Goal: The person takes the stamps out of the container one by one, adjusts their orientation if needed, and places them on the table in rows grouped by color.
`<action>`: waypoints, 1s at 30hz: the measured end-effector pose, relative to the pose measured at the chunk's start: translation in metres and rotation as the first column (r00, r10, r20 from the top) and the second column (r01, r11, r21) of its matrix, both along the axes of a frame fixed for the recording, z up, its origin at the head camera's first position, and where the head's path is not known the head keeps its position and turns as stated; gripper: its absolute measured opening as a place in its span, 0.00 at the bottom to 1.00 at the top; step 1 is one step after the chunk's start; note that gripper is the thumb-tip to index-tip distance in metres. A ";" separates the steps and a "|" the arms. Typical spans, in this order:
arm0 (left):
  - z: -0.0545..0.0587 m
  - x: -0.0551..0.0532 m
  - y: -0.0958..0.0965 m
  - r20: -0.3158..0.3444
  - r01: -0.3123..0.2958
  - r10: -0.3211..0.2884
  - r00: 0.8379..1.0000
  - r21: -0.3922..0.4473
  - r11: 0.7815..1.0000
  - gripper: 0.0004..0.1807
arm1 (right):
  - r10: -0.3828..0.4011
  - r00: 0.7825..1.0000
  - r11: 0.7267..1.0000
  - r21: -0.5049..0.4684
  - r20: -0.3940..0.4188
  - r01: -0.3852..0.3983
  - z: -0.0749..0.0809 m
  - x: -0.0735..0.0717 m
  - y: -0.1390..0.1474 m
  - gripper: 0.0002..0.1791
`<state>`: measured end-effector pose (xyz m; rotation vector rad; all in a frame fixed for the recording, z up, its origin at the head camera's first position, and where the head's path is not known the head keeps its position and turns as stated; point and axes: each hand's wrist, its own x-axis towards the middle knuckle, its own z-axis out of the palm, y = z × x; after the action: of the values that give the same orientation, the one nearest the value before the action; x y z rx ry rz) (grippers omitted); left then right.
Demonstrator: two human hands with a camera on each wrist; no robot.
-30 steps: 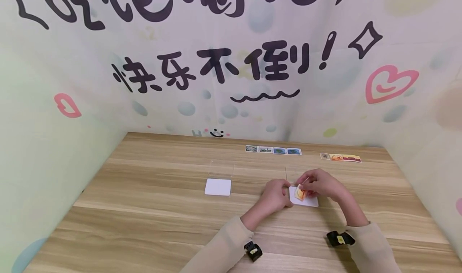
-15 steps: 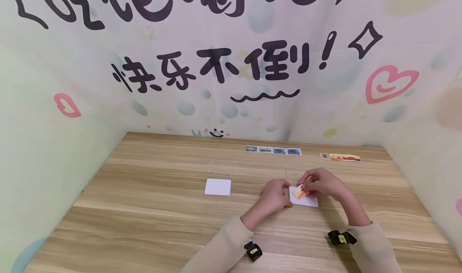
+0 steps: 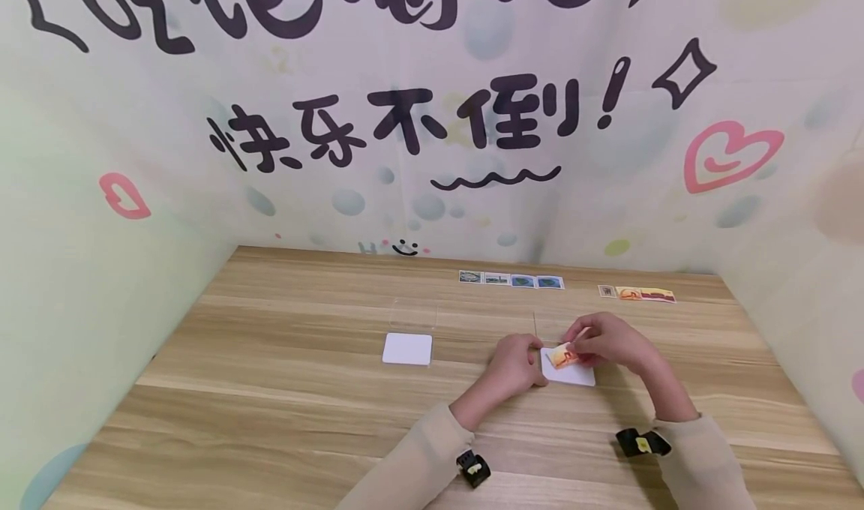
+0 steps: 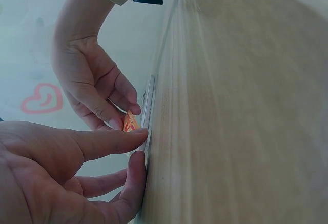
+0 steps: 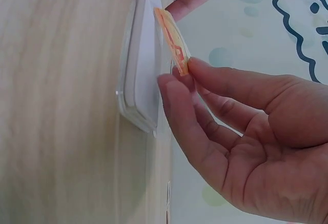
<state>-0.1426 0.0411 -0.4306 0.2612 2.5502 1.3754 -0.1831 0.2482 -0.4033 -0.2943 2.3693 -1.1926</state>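
Observation:
My right hand (image 3: 610, 341) pinches a small orange and yellow stamp (image 3: 563, 356) between thumb and fingertips. The stamp is tilted over a white rectangular card (image 3: 574, 376); whether its lower edge touches is unclear. In the right wrist view the stamp (image 5: 174, 44) appears nearly edge-on beside the white card (image 5: 145, 60), which sits in a shallow clear case (image 5: 124, 93). My left hand (image 3: 514, 365) holds the left end of that card and case with thumb and fingers. In the left wrist view the left hand (image 4: 77, 172) covers the case's near end.
A second white card (image 3: 408, 349) lies to the left, with a clear plastic cover (image 3: 414, 316) behind it. Another clear sheet's edge (image 3: 535, 325) shows behind the held case. At the back lie a row of several stamps (image 3: 511, 280) and a shorter row (image 3: 637, 294) to its right.
My right hand has shifted slightly right and turned the stamp, so its printed side now lies more crosswise over the card. My left hand has stayed in place.

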 end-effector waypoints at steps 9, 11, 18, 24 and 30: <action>-0.001 0.000 0.001 0.017 -0.006 0.006 1.000 -0.006 1.000 0.25 | -0.008 1.000 1.000 0.023 -0.005 0.008 0.003 -0.001 0.004 0.08; -0.001 -0.001 0.001 0.017 -0.010 0.010 1.000 -0.012 1.000 0.25 | -0.009 1.000 1.000 0.020 -0.007 0.009 0.004 -0.001 0.006 0.08; -0.001 -0.002 0.002 0.034 -0.018 0.019 0.999 -0.023 1.000 0.26 | -0.026 0.999 0.999 0.032 -0.021 0.026 0.007 -0.003 0.012 0.09; 0.000 -0.002 0.003 0.046 -0.019 0.019 0.999 -0.019 1.000 0.27 | -0.051 0.998 0.998 0.044 -0.042 0.053 0.008 -0.004 0.017 0.10; 0.002 -0.002 0.003 0.058 -0.023 0.025 0.998 -0.026 0.999 0.27 | -0.073 0.996 0.997 0.029 -0.060 0.075 0.009 -0.006 0.022 0.11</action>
<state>-0.1444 0.0444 -0.4288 0.1831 2.5291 1.3374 -0.1886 0.2701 -0.3947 -0.2363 2.4668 -1.1941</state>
